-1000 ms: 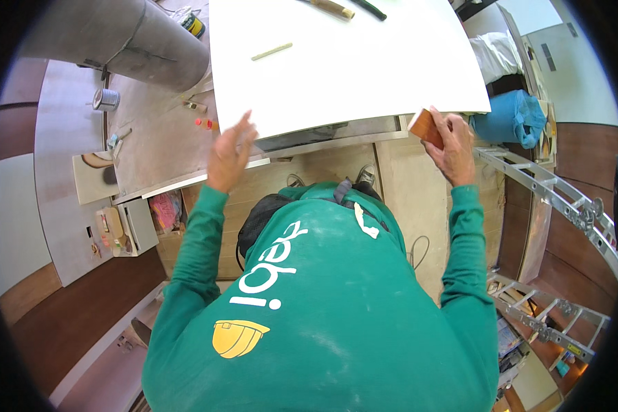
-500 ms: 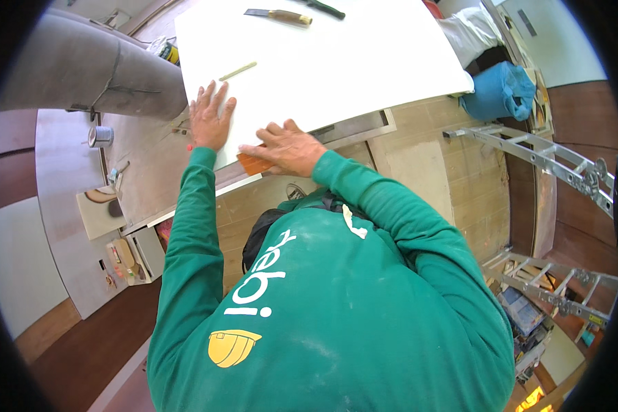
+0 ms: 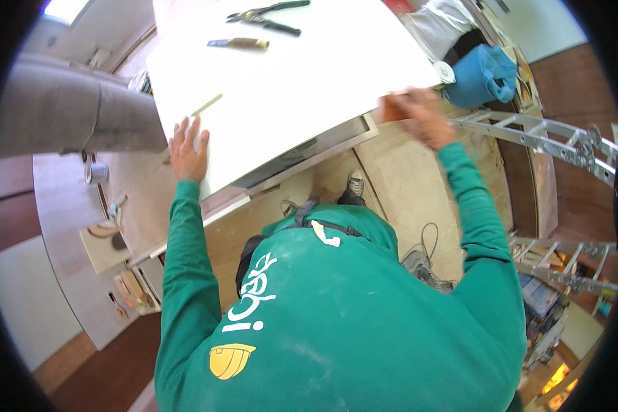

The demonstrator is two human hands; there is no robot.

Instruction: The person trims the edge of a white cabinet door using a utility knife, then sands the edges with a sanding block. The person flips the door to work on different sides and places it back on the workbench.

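Observation:
A large white sheet (image 3: 288, 82) covers the work surface ahead. My left hand (image 3: 189, 152) lies flat on its left front corner, fingers spread. Out at the sheet's right front edge, my right hand (image 3: 424, 117) grips a small orange-brown block (image 3: 393, 110); motion blur hides its detail, and the block is against or just beside that edge. A thin pale stick (image 3: 207, 104) rests on the sheet just beyond my left fingers. Farther back lie a knife with a wooden handle (image 3: 247, 42) and dark-handled snips (image 3: 254, 15), spread apart.
A big grey roll (image 3: 75, 113) stands at the left, near a paint tin (image 3: 96, 173). Right of the sheet are a white round piece (image 3: 444, 72), a blue bag-like container (image 3: 479, 72) and an aluminium ladder (image 3: 539, 130). Dark shoes (image 3: 426, 271) lie on the floor.
My right hand has swept with the block from near my left hand to the sheet's right front corner. My left hand stays flat on the sheet. The view has shifted.

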